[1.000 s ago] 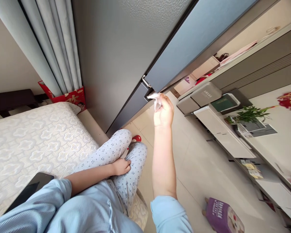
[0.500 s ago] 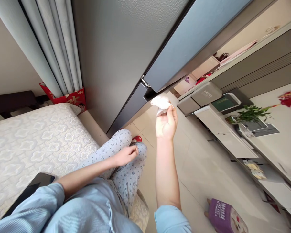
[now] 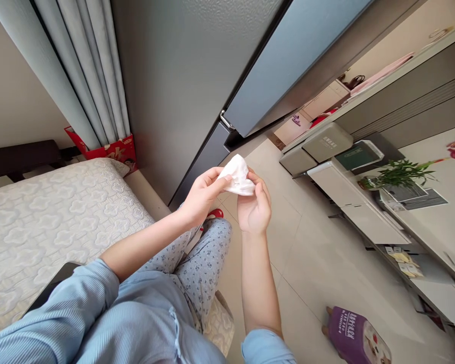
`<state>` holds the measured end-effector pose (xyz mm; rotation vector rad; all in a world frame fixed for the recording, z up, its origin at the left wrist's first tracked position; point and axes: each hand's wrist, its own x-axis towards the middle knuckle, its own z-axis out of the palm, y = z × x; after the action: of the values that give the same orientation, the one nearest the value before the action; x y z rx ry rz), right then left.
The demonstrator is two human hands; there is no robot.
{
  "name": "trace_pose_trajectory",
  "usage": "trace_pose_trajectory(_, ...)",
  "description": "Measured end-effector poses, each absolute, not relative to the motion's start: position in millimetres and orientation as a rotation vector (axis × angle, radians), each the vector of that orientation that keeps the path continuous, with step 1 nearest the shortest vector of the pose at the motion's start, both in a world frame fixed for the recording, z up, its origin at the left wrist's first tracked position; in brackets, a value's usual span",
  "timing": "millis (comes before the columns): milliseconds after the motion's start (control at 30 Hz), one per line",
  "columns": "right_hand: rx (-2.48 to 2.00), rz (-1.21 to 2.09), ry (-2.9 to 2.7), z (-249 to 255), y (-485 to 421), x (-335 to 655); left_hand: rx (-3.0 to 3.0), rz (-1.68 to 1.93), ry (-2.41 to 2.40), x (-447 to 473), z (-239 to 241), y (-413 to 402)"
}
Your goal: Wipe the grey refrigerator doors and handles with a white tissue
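Note:
A crumpled white tissue [image 3: 235,174] is held up between my two hands, above my knees and in front of the tall grey fridge [image 3: 182,86]. My left hand [image 3: 205,194] pinches its left side, the thumb lying on top. On the other side my right hand [image 3: 255,205] grips the tissue's right edge between thumb and fingers. Part of the fingers of both hands is hidden behind the tissue.
A bed with a quilted cover [image 3: 60,207] lies at my left, with a dark flat device [image 3: 55,285] on it. On the tiled floor at the lower right stands a purple stool [image 3: 351,333]. A white cabinet [image 3: 349,207] with a potted plant [image 3: 398,174] lines the right side.
My left hand has risen from my lap and taken hold of the tissue. My right hand has drawn the tissue slightly down and towards me.

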<state>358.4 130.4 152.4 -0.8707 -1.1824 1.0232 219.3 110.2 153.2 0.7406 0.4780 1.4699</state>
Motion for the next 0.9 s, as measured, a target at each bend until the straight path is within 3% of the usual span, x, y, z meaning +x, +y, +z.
trace_pose_trajectory(67,-0.960,0.885,-1.220,150,127,363,0.753,1.478,0.497,219,149,110)
trace_pose_trajectory(233,-0.951,0.099,-1.609,145,105,365,0.783,1.506,0.544,222,142,104)
trace_pose_trajectory(300,-0.907,-0.022,-1.809,145,98,364,0.774,1.493,0.546,223,142,100)
trace_pose_trajectory(667,-0.978,0.378,-1.885,120,124,389,1.002,1.377,0.637,231,108,109)
trace_pose_trajectory(767,-1.008,0.307,-1.732,125,139,393,1.212,1.336,0.926,232,77,115)
trace_pose_trajectory(900,-0.951,0.142,-1.535,146,168,385,1.629,0.884,1.379,232,23,116)
